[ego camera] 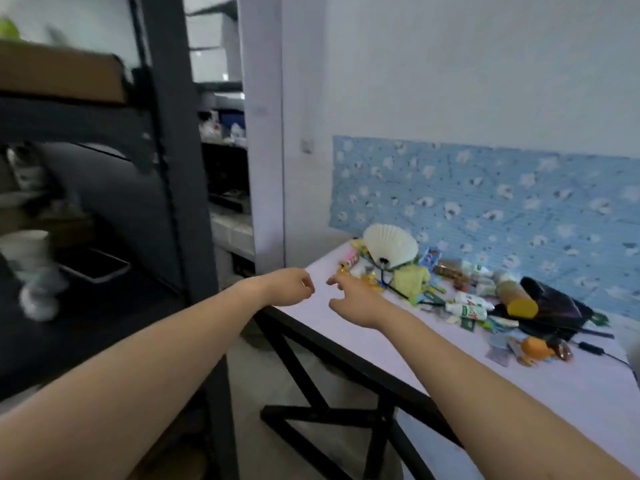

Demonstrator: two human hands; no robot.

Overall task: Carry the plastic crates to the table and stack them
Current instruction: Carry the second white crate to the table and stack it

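**Two hands over one surface.** We see the left hand (291,287) and right hand (353,301) just apart above the near corner of one lilac surface (554,393), the left loosely curled, the right with forefinger extended, neither holding anything. Along the wall side lie one white fan (389,249), one dark bag (557,308), one yellow-capped bottle (517,299) and two white tubes (472,301) amid blurred clutter; one dark shelving unit (173,168) stands at left. We cannot tell where the crates are.
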